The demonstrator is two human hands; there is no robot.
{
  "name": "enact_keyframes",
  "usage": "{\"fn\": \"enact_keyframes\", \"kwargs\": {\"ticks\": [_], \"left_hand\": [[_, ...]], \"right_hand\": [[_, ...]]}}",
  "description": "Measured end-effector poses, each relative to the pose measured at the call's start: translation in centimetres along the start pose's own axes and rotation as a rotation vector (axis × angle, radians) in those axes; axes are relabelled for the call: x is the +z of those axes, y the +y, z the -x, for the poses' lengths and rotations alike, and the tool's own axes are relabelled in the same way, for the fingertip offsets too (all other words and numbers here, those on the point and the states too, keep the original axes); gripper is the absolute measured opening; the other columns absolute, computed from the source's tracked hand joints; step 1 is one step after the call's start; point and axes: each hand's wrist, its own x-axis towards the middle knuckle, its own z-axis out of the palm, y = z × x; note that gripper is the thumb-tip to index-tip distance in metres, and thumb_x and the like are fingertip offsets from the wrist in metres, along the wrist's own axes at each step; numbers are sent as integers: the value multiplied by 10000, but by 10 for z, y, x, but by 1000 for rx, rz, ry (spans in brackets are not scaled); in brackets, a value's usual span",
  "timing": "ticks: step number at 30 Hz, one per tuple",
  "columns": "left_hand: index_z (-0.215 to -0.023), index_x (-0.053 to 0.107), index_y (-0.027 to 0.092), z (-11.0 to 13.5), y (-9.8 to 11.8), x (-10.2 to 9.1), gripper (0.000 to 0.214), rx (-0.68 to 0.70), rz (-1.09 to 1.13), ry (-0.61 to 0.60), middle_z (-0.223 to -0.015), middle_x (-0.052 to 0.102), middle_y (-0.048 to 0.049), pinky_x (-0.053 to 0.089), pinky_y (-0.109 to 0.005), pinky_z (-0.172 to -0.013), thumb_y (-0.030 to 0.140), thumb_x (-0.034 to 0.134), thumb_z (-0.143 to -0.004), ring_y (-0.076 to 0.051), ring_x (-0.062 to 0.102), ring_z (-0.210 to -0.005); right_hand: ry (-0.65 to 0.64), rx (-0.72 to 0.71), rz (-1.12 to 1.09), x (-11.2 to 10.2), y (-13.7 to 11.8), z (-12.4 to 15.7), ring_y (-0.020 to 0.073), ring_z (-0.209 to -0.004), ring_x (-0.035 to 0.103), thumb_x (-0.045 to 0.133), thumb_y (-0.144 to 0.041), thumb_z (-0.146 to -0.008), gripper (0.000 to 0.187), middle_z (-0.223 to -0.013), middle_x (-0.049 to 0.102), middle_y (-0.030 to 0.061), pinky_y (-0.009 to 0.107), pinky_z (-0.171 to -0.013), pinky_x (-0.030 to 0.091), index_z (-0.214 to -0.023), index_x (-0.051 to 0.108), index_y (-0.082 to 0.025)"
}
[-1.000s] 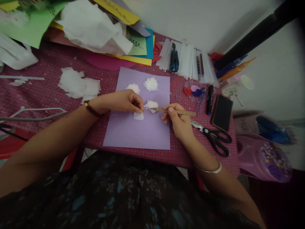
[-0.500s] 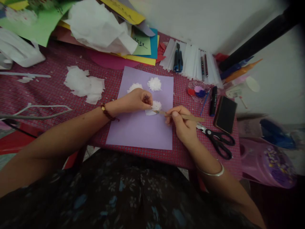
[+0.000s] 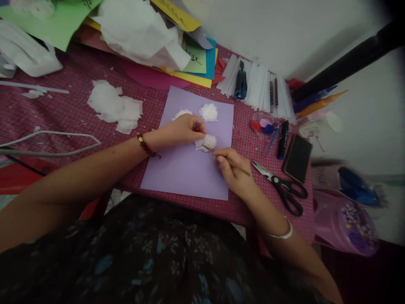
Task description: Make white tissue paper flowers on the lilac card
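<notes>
On a sheet of purple paper (image 3: pixel 183 173) sit several crumpled white tissue flowers, one at the upper right (image 3: pixel 208 112) and one partly hidden behind my left hand (image 3: pixel 188 128). The fingers of my left hand are pinched at the left edge of the nearest tissue flower (image 3: pixel 210 142), on a bit of its white tissue paper. My right hand (image 3: pixel 234 169) grips a flat, thin wooden stick (image 3: pixel 237 165) between thumb and fingers. The stick's tip rests at that same flower's lower edge.
Black-handled scissors (image 3: pixel 280 185), a phone (image 3: pixel 297 157) and a black marker (image 3: pixel 283 139) lie to the right. Behind are a box cutter (image 3: pixel 241 82) and white strips (image 3: pixel 259 84). Torn tissue (image 3: pixel 115 105) lies left, a wire hanger (image 3: pixel 63 147) nearer, colored papers (image 3: pixel 202 63) at the back.
My right hand has moved slightly left and down, and the stick has rolled so its narrow edge shows. My left hand stays at the same tissue flower. The view has shifted a little.
</notes>
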Motion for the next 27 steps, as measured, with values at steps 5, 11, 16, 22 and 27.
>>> {"fn": "enact_keyframes", "kwargs": {"ticks": [5, 11, 16, 22, 27], "left_hand": [[-734, 621, 141, 1, -3, -3, 36, 6, 53, 3, -574, 558, 21, 336, -199, -472, 136, 593, -756, -66, 473, -486], [-739, 629, 144, 2, -2, -4, 48, -17, 36, -8, -570, 565, 13, 352, -192, -474, 112, 598, -757, -67, 486, -484], [-734, 626, 140, 3, 1, -4, 70, -49, 63, -9, -552, 550, 20, 355, -189, -471, 88, 588, -761, -66, 484, -475], [-728, 626, 148, 2, 1, -4, 72, -69, 89, -9, -557, 554, 22, 375, -196, -486, 87, 604, -760, -69, 493, -478], [-715, 629, 148, 2, 3, -4, 91, -83, 112, -7, -558, 557, 20, 377, -195, -467, 65, 612, -748, -73, 492, -471]], "right_hand": [[-150, -187, 358, 3, -3, 1, 204, -801, 597, 405, -239, -1002, 232, -907, 677, 86, 341, -709, 450, -1025, 633, -201], [-270, -245, 518, 2, -5, 1, 226, -812, 565, 434, -213, -984, 225, -899, 660, 103, 359, -715, 420, -992, 657, -186], [-92, -74, 69, -2, -5, 5, 178, -781, 612, 449, -258, -1007, 197, -885, 668, 55, 320, -705, 474, -1042, 639, -218], [87, 162, -278, 0, -2, 6, 126, -618, 569, 454, -357, -1020, 216, -731, 624, -9, 263, -579, 456, -1027, 631, -233], [21, 104, -256, 7, -2, 1, 119, -684, 596, 453, -353, -1019, 223, -827, 647, 10, 263, -634, 476, -1073, 631, -229]]}}
